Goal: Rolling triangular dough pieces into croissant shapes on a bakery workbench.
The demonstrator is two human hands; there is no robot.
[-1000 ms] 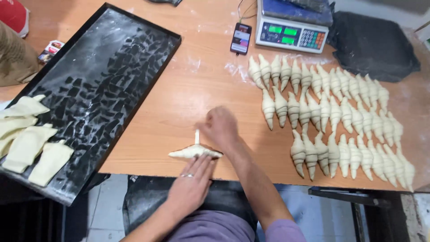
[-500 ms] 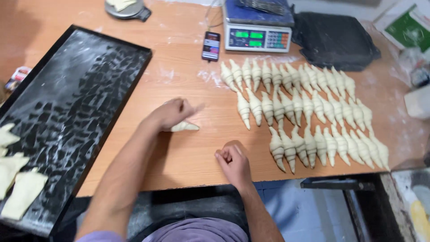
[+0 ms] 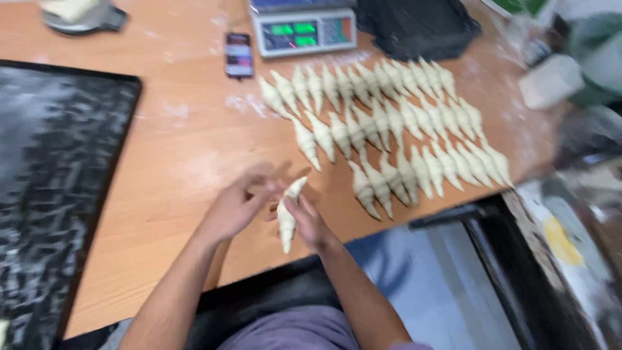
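Note:
A rolled raw dough croissant (image 3: 286, 214) hangs just above the wooden table (image 3: 188, 162) near its front edge. My left hand (image 3: 236, 206) touches its upper end and my right hand (image 3: 310, 221) grips its middle from the right. Several shaped raw croissants (image 3: 389, 123) lie in close rows on the table to the right of my hands. The picture is blurred, so finger detail is unclear.
A long black floured baking tray (image 3: 58, 194) lies at the left. At the back stand a digital scale (image 3: 303, 29), a dark phone (image 3: 238, 55) and a black bag (image 3: 421, 26). A round metal dish (image 3: 78, 13) sits far left at the back. Cluttered items fill the right edge.
The rolled dough lay on the table under my left hand; now both hands hold it lifted near the table's front edge. The view has swung right, hiding the dough pieces on the tray.

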